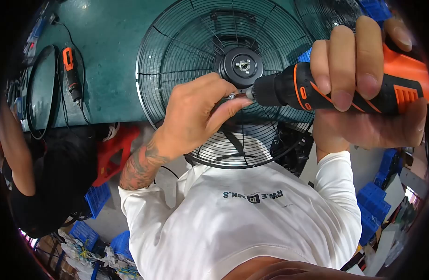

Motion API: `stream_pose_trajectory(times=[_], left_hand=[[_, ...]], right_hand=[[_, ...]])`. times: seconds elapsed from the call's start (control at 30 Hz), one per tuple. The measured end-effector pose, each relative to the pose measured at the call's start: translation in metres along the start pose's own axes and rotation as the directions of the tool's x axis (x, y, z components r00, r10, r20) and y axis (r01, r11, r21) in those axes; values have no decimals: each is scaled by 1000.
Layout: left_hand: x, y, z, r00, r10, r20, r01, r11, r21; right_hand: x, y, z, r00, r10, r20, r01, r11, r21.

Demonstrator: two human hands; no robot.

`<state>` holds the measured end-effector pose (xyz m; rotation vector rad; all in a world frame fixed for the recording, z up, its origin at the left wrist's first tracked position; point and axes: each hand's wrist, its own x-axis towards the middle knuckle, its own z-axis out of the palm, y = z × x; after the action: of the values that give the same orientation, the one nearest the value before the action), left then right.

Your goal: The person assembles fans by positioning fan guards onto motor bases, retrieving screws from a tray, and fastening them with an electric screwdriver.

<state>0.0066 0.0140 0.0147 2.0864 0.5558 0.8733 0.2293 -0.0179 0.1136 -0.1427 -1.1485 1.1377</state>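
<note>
My right hand (pixel 359 79) is wrapped round an orange and black power driver (pixel 303 88), held level with its chuck pointing left. My left hand (pixel 196 112) pinches a small shiny metal screw (pixel 231 96) between thumb and index finger, at the tip of the driver's bit. Both hands are over a round black wire fan grille (pixel 177 60). Just above the bit sits the grille's dark round hub (pixel 243 66), with a metal centre. The grille's lower part overhangs the table edge, in front of my white shirt.
On the green table (pixel 107 28), a second orange and black driver (pixel 71 74) with a cable lies at left, beside a black ring (pixel 30 93). Another person's arm (pixel 16 144) is at far left. A red stool (pixel 114 151) and blue crates (pixel 373 205) stand below.
</note>
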Motion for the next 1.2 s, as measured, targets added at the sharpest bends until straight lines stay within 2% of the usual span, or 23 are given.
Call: stream_pose_trajectory(times=[0.07,0.1,0.3,0.43,0.5,0.53,0.57,0.6,0.63,0.7,0.8,0.9,1.0,1.07,1.13,1.2], left_hand=[[-1,-1,1,1000,1,-10,-1,1000,4],[-1,-1,1,1000,17,-21,-17,1000,11],[-3,-4,-2,999,23,-43,-20,998,62],[-2,-5,-9,994,-12,-109,28,988,149],[-3,-3,-28,967,-114,-230,144,982,121],[-8,-9,-37,922,-224,-316,272,955,115],[-13,-21,-43,829,-349,-436,366,929,-48],[-16,-35,-54,780,-328,-533,406,913,32],[-21,-44,-62,700,-430,-570,466,880,-91],[-35,-67,-77,684,-445,-578,458,879,-134],[-51,-90,-82,722,-497,-480,473,862,-181],[-60,-99,-75,708,-580,-403,523,814,-252],[-62,-106,-73,684,-616,-390,538,788,-301],[-61,-111,-70,674,-632,-382,553,775,-307],[-57,-112,-62,675,-628,-388,463,770,-440],[-56,-110,-53,675,-609,-418,455,788,-415]], right_hand=[[7,-11,-5,964,257,68,-259,966,21],[7,-9,-6,963,260,68,-262,965,24],[6,13,-10,984,169,64,-172,984,37],[15,69,-49,975,-76,208,2,943,333],[17,84,-60,948,-206,243,67,875,479],[11,42,1,949,75,-306,-129,978,-161],[14,50,-20,964,65,-258,-126,965,-231],[20,55,-19,958,58,-282,-144,945,-293],[27,62,-17,952,50,-304,-161,922,-353],[22,85,-43,968,-7,-253,-114,880,-461],[20,99,-57,965,29,-261,-148,883,-445],[15,107,-63,956,31,-292,-163,884,-438],[15,110,-64,955,38,-294,-178,865,-469],[15,110,-63,941,74,-330,-244,826,-508],[15,112,-63,942,112,-316,-259,842,-474],[14,113,-62,942,147,-301,-273,857,-437]])
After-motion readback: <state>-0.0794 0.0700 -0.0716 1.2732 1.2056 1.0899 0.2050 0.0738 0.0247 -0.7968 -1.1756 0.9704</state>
